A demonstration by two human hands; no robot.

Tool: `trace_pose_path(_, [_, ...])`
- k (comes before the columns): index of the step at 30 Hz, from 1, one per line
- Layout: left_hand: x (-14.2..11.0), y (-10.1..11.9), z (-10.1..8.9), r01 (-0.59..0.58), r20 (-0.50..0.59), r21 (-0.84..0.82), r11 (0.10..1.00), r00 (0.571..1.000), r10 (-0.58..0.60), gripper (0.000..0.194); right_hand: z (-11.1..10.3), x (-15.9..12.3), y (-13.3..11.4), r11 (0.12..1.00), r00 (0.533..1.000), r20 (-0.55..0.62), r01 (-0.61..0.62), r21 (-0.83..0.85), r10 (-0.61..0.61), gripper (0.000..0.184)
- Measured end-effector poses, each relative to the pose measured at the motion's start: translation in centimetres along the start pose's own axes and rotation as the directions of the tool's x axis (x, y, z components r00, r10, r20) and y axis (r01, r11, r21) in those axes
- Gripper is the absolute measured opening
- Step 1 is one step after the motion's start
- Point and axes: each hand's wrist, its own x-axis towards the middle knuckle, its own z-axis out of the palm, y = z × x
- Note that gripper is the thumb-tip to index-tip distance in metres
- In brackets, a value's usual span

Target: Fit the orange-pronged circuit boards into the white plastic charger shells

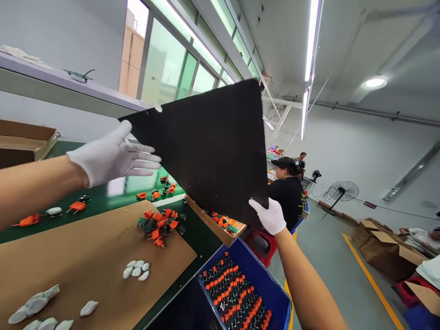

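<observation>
Both my hands wear white gloves. My right hand (271, 215) grips the lower right corner of a large black flat sheet (213, 146), which is held up and tilted above the bench. Near the sheet's left corner, my left hand (117, 156) has its fingers spread and reaches toward the sheet's left edge; I cannot tell whether it touches. Below the sheet lies a pile of small orange and green parts (160, 224) on a brown cardboard mat (85, 256).
A blue bin (271, 293) with rows of orange parts stands at the bench's near end. A shallow cardboard tray (223, 227) holds more parts. White pieces (137, 269) lie on the mat. A seated person (288, 192) works ahead. Cardboard boxes (381, 247) stand on the floor at right.
</observation>
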Motion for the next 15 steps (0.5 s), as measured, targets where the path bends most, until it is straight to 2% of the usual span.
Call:
trace_pose_path(2, [0.7, -1.6, -0.1, 0.123, 0.085, -0.122, 0.985, 0.990, -0.113, 0.102, -1.3, 1.2, 0.4, 1.000, 0.998, -0.057, -0.016, 0.027, 0.017, 0.030])
trace_pose_path(5, [1.7, -3.2, 0.1, 0.195, 0.110, -0.132, 0.972, 0.977, -0.181, 0.095, -3.1, 2.9, 1.4, 0.995, 0.987, -0.158, -0.023, 0.093, 0.038, 0.041])
trace_pose_path(10, [3.6, -5.5, 0.1, 0.183, 0.115, -0.027, 0.983, 0.977, -0.179, 0.080, -5.2, 4.1, 4.3, 0.979, 0.948, -0.306, -0.027, 0.202, 0.089, 0.047])
trace_pose_path(15, [7.8, -9.1, -1.2, 0.127, 0.099, 0.185, 0.975, 0.984, -0.147, 0.068, -6.8, 3.4, 7.1, 0.979, 0.910, -0.398, -0.031, 0.203, 0.112, 0.052])
